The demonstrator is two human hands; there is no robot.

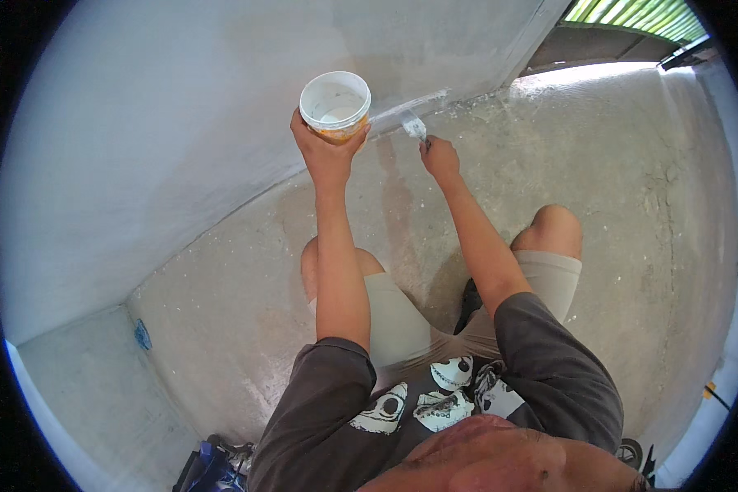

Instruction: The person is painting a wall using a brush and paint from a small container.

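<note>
My left hand (328, 152) is wrapped round a white plastic bucket (334, 107), holding it up before the wall; pale paint shows inside, and an orange patch marks its lower side. In my right hand (440, 157) is a paintbrush (414, 125), its bristles coated white. The brush is at the foot of the grey-white wall (197, 107), next to a fresh white streak (418, 102) that runs along the base. Whether the bristles touch the wall I cannot tell. Fingers hide most of the brush handle.
Beneath me lies a concrete floor (246, 303) with white specks. A slatted opening (631, 18) is at the far right. A small blue thing (143, 334) lies by the left corner. Dark blue gear (213, 466) stands at lower left, and a small wheel (629, 453) shows at lower right.
</note>
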